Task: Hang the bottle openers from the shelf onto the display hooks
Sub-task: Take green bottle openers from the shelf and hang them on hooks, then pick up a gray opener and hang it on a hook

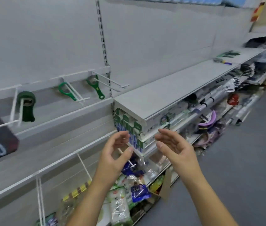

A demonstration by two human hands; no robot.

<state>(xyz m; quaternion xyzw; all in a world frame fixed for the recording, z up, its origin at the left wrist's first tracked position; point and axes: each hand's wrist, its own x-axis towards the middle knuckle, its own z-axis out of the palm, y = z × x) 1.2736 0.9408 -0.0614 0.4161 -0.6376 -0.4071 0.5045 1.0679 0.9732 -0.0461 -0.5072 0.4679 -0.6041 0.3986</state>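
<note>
Far right on the shelf (169,88) lie the unhung bottle openers: a green bunch (228,53) and, just beside it, a purple-handled opener (221,61). Both are well apart from the hands.

Left grip (114,154) and right grip (176,149) are both released, fingers loosely curved and holding nothing, hovering in front of the shelf's near end.

Display hooks (112,82) are on the left panel, with hung green openers (65,92) already on them.

Handling, my read:
- Light, stiff plastic body with a looped head. Not fragile.
- Smooth handle, so it may slip in a loose pinch.
- Take one by the handle end, thumb and two fingers, leaving the head loop free.
- Hook tips carry a crossbar, so the loop likely needs tilting to pass.
- The bunch may tangle. Lift one at a time.
</note>
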